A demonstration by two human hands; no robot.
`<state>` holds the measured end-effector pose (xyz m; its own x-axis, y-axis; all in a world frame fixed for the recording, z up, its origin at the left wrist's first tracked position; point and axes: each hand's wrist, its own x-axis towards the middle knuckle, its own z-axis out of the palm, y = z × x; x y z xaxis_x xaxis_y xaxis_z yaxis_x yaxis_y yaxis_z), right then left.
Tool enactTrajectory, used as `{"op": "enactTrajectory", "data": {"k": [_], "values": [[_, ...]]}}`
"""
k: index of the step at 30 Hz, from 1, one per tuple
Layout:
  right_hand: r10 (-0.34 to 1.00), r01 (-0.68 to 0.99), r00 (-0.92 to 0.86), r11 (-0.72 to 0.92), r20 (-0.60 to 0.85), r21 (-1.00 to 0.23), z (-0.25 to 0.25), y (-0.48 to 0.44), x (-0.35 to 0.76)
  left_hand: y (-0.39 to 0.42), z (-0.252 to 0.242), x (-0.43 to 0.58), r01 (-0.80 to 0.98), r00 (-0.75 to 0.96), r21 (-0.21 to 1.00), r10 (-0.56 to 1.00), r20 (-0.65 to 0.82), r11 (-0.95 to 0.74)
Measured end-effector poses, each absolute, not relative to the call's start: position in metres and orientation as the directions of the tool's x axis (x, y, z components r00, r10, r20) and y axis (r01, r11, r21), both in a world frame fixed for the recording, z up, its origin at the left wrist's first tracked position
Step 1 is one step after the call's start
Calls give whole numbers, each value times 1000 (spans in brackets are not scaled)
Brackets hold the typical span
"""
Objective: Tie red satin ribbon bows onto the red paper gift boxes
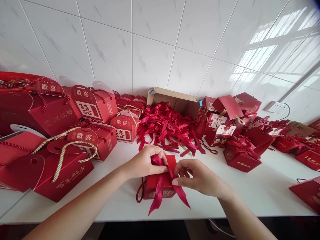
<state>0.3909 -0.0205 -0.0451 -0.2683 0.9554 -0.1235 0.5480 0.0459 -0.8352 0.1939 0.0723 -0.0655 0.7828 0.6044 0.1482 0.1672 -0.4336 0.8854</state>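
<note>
In the head view, a small red box sits near the middle of the front edge of the white bench, below and between the two hands, with a red cord looped at its left side. A glossy ribbon lies across its top: two tails hang down its front toward that edge, splaying apart, the left one slanting leftward and the right one rightward. The left hand has thumb and forefinger pinched together on the ribbon above the box's top. The right hand is nearer the right tail, its thumb and fingertips touching that strand from the right; whether they are clamped on it, I cannot tell. The ribbon's gathered part thus lies between the hands, its tails running roughly front to back. Toward the back edge, a heap of loose ribbons spills from a cardboard carton. Handled boxes crowd the left end; a bow-topped box stands to the right.
</note>
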Motion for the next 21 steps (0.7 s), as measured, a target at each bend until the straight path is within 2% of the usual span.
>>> {"op": "enactTrajectory", "data": {"k": [5, 8, 11, 15, 21], "values": [[953, 506, -266, 12, -143, -863, -48, -19, 390, 73, -65, 195, 166, 781, 887, 606, 149, -432], [937, 358, -295, -72, -186, -931, -51, -12, 394, 73, -65, 195, 167, 778, 883, 608, 155, -438], [948, 158, -273, -122, -163, -980, -53, -7, 398, 74, -67, 194, 173, 774, 882, 615, 153, -438], [977, 18, -176, -119, -120, -993, -58, -3, 396, 74, -70, 193, 166, 768, 886, 621, 159, -433], [980, -55, -184, -82, -71, -995, -59, -3, 387, 75, -71, 194, 148, 770, 895, 617, 162, -420]]}}
